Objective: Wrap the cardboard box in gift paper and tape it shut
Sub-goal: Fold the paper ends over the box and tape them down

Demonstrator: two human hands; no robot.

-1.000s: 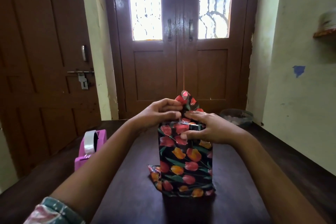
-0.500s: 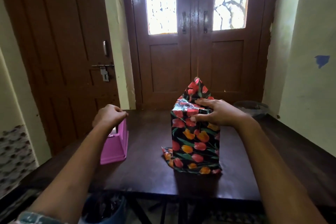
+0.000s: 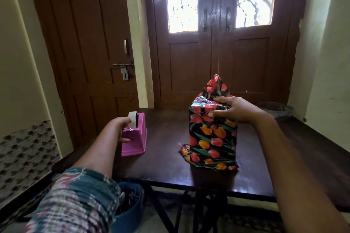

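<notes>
Wrapping nearly done, taping under way: at 7 o'clock in the foreground a checked, patterned sleeve (image 3: 75, 200) leads up the left arm, above a blue plastic tub (image 3: 130, 206) that sits under the near edge of the dark wooden table (image 3: 166, 166). At 10 o'clock on the tabletop the left hand (image 3: 121, 128) has its fingers and thumb curled at the near, cutter end of a pink plastic tape dispenser (image 3: 136, 142) carrying a white roll of tape (image 3: 132, 120). Whether the fingers have hold of the tape end cannot be told. No loose strip of tape shows.

At centre stands the tall cardboard box (image 3: 212, 138), upright and well apart from the dispenser. Black gift paper printed with red and orange tulips covers every side in view, so no cardboard shows. A crumpled tail of paper (image 3: 184, 150) sticks out at the box's 7 o'clock bottom corner, apparently not yet folded in. The right hand (image 3: 236, 109) lies on the box top, its fingers spread and fairly straight across the folded-down paper and its thumb against the front face. It presses rather than grips. Behind it, at 12 o'clock, a pointed paper flap (image 3: 216, 87) stands upright and unsealed.

By the look of it, that flap needs folding and taping, and the bottom end needs closing. Farther off, a grey bowl (image 3: 274, 109) sits at 2 o'clock before brown double doors (image 3: 217, 53).
</notes>
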